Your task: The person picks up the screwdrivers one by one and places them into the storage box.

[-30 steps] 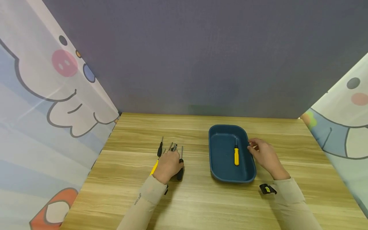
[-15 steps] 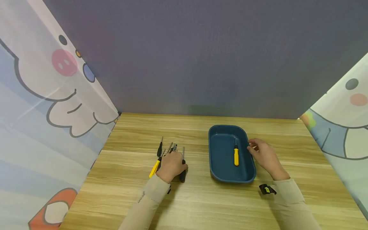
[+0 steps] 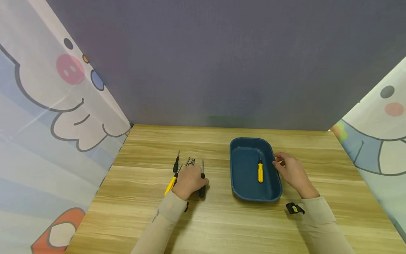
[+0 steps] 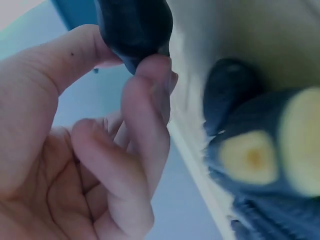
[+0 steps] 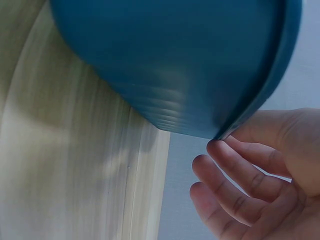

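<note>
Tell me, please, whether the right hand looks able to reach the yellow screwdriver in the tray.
Probably yes: the right hand holds the blue tray by its rim, near the yellow screwdriver inside, and nothing covers it, though the hand may need to let go.

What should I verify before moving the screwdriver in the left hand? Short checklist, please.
1. Grip: ok. The left hand pinches the black-handled screwdriver by its handle.
2. Tray steadied: ok. The right hand pinches the rim of the blue tray.
3. Room inside: ok. One yellow-handled screwdriver lies in it, with bare floor beside.
4. Tool over the tray: not ok. It is off to the tray's left.
5. Tool free of the other screwdrivers: cannot tell. The left hand hides some of them.
</note>
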The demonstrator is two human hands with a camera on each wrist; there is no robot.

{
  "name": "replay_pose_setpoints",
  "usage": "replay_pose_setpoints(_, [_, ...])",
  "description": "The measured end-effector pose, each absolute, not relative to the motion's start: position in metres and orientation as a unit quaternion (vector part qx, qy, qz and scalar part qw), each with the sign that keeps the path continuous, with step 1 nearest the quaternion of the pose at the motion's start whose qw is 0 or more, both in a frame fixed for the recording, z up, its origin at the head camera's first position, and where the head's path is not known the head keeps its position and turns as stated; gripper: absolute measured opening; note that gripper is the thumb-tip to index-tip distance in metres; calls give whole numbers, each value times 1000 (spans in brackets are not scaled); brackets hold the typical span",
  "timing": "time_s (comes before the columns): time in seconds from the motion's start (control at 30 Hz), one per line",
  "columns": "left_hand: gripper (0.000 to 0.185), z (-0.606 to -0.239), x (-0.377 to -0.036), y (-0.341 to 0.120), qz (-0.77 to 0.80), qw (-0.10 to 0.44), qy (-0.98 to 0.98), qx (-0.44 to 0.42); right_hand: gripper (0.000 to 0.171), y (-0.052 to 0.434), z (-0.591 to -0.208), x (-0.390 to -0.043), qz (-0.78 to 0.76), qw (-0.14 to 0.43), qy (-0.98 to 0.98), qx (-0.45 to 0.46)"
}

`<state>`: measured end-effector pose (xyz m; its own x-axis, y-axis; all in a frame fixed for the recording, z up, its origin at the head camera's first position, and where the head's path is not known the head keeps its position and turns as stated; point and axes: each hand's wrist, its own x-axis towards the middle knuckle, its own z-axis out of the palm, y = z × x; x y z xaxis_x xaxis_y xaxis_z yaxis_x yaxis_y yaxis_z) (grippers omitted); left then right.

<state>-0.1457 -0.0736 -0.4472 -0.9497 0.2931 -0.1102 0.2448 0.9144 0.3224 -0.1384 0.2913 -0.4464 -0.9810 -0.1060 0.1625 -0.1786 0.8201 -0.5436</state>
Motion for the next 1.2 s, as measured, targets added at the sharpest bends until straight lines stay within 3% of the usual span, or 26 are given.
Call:
replay_pose_setpoints(0.7, [52,-382,-180,-25,198,100,954,202,29,291,-447,-141,289,66,-952,76])
replay_pose_setpoints(1.2, [55,-376,-197,54,173,109,948,244,30,291,-446,-140,295,62,-951,66])
